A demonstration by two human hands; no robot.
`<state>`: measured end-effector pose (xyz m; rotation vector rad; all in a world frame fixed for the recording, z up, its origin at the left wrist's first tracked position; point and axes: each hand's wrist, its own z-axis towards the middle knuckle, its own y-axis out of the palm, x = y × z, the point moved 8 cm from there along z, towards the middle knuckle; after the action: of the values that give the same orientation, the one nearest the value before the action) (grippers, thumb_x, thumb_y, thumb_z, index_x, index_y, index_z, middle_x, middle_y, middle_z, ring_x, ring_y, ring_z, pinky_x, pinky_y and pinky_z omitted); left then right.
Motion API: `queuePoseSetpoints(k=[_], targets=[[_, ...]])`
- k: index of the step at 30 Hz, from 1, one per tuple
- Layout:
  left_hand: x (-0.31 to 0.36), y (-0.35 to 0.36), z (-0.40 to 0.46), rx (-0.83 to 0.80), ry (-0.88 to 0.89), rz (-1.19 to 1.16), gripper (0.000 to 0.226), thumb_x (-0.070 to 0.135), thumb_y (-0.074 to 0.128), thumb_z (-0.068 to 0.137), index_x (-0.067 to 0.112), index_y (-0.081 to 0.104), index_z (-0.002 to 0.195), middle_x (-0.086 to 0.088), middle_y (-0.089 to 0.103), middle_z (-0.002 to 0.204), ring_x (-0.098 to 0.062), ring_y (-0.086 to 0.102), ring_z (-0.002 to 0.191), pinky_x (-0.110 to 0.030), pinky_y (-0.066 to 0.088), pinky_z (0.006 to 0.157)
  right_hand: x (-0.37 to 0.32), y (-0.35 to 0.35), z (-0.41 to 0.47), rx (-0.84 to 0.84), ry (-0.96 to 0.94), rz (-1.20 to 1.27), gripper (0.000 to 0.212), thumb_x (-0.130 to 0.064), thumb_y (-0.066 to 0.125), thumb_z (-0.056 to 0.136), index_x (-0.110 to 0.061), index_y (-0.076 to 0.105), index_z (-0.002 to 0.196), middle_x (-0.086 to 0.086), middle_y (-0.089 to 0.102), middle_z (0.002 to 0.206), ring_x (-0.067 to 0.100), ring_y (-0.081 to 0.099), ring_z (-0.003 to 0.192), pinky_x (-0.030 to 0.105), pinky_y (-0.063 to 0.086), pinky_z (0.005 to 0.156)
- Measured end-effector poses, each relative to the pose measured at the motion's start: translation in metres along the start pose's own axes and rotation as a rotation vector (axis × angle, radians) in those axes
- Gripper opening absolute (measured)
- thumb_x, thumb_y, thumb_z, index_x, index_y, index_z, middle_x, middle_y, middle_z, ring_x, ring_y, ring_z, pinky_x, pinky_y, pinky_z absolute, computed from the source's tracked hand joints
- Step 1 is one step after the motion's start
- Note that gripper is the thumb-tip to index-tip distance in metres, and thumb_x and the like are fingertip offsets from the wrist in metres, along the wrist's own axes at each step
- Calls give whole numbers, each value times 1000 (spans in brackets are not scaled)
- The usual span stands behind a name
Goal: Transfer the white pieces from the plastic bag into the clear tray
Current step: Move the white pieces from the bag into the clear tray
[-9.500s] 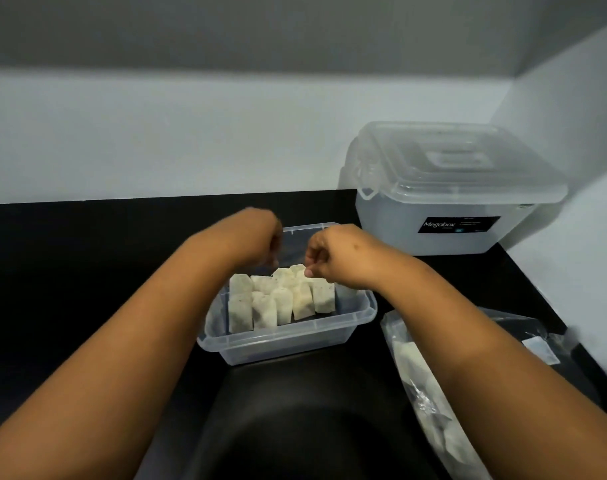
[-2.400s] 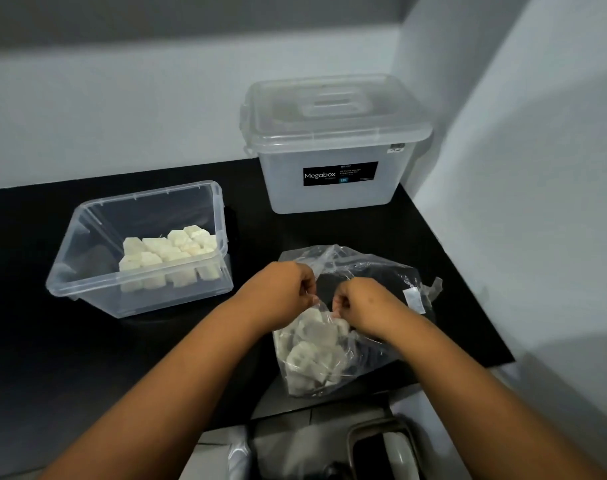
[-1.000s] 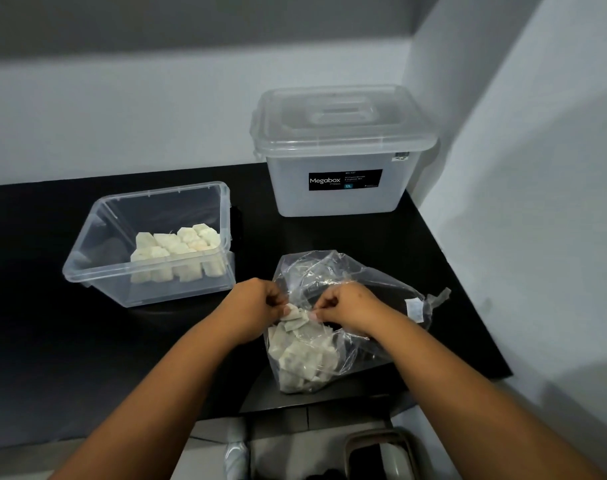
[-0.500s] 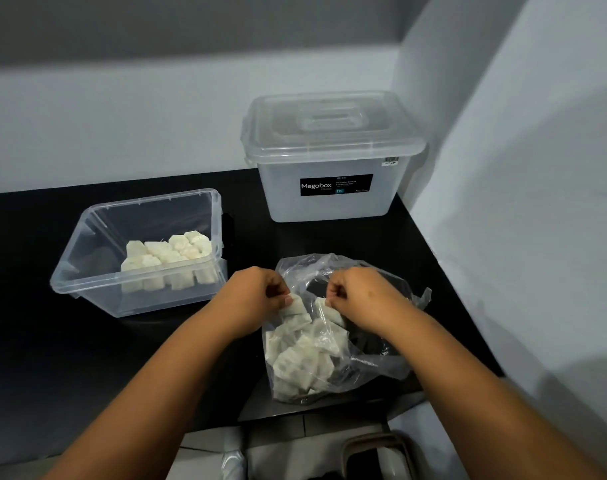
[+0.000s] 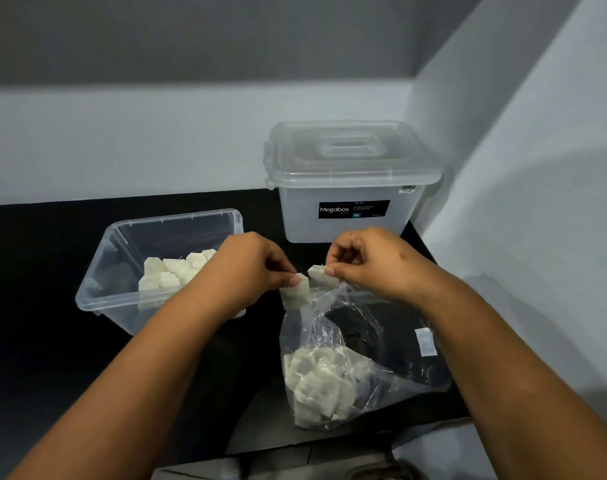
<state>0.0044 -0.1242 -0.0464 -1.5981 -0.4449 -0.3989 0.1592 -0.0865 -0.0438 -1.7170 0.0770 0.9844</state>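
Black countertop (image 5: 46,358): fills lower frame — grey walls behind
Left hand (image 5: 250,268): pinching one white piece (image 5: 296,294)
Right hand (image 5: 371,261): pinching another piece (image 5: 318,274)
Plastic bag (image 5: 381,344): lower right — pieces heaped inside
Clear tray (image 5: 98,299): centre left

white pieces (image 5: 318,386) in crumpled plastic bag (image 5: 381,344); clear tray (image 5: 98,299) part-filled

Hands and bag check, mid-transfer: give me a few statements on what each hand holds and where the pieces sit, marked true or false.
1. Each hand pinches one white piece above the bag. True: left hand holds a piece, right hand another.
2. The bag is empty. False: a heap of pieces remains inside.
3. The tray already holds pieces. True.
4. The big box has its lid off. False: the lid is on.
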Motion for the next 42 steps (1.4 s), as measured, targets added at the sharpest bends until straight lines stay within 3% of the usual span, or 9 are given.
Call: queuePoseSetpoints(k=[4,8,11,14,21,25,29,36,42], targets=[[-22,-47,1,77,-27,12,14,35,78,76,26,78,87,5,74,82,-7,66,77,-23,51,78,-34,2,31,40,-58,-4,4,-22,72,86,-19,70,85,-8,68,73,6,66,69,17,50,64],[-56,-93,1,151,-35,19,8,32,78,77,24,76,80,10,68,68,2,60,58,-12,44,59,-70,14,64,59,-117,-12,5,-20,71,86,-20,69,82,-8,67,65,7,67,63,12,46,58],[-93,-121,3,215,-67,74,8,31,77,78,24,76,82,5,69,76,-13,64,73,-23,44,65,-97,28,90,65,-148,-21,4,-22,71,87,-18,70,86,-6,69,71,9,68,68,21,51,65],[-129,-133,4,233,-79,103,5,28,76,80,23,74,81,8,63,71,-12,58,72,-25,40,63,-117,51,114,31,-161,-45,5,-20,70,87,-15,70,88,-2,71,77,14,68,74,28,53,70],[-200,-119,14,32,-128,118,8,26,76,80,21,70,78,4,68,79,-9,63,73,-20,48,62,-127,137,164,-256,-97,-210,10,-11,64,87,-21,64,84,-10,63,71,11,66,73,25,53,70],[-215,-114,20,-32,-109,116,7,26,76,80,20,71,83,5,70,80,-7,64,74,-20,49,67,-121,182,175,-457,-11,-232,13,-8,61,88,-20,65,85,-8,68,75,5,65,67,22,49,63],[-224,-112,23,-77,-98,60,6,26,76,80,22,72,81,6,71,77,-2,66,69,-17,51,67,-114,214,183,-634,94,-187,17,-1,58,90,-16,62,85,1,70,79,9,68,64,26,55,70],[-230,-103,30,-135,-69,10,5,26,77,79,22,74,80,6,72,72,1,67,63,-14,53,65,-100,220,197,-550,205,-247,15,-2,54,92,-12,66,94,1,69,86,13,68,67,22,52,60],[-228,-75,40,-283,-84,-4,3,24,75,81,22,73,81,5,74,71,-5,69,67,-20,55,70,-104,203,196,-470,174,-420,18,-18,66,89,-13,68,106,7,68,108,25,65,97,33,53,81]])
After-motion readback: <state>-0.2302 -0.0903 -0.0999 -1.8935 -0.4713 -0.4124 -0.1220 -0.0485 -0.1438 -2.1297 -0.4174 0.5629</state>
